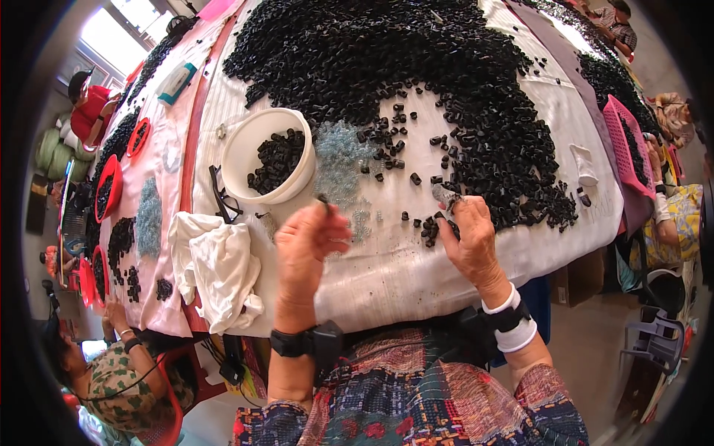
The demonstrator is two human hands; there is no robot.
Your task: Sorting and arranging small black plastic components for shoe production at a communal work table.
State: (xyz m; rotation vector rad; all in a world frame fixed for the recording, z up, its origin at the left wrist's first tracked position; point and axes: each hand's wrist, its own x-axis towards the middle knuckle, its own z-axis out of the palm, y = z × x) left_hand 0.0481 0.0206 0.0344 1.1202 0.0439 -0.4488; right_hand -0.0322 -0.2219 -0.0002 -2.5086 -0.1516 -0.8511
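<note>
My left hand [306,241] is raised over the near edge of the cloth, slightly blurred, its fingertips pinched on a small black plastic piece [323,201]. Low over the table, my right hand [474,241] curls round small black pieces [450,223] between thumb and fingers; a worn grey covering [446,195] wraps a fingertip. Next to it lies a little cluster of the same pieces [429,232]. Between the hands and the big black heap [387,59] spreads a pile of tiny clear-bluish parts [338,167]. A white bowl [232,160] holds black pieces [275,163].
Left of my left hand lie a crumpled white cloth [216,267] and black-framed glasses [221,197]. A pink basket [619,141] stands at the right edge. Red trays [108,189] sit on the neighbouring table at left. Other people work on both sides.
</note>
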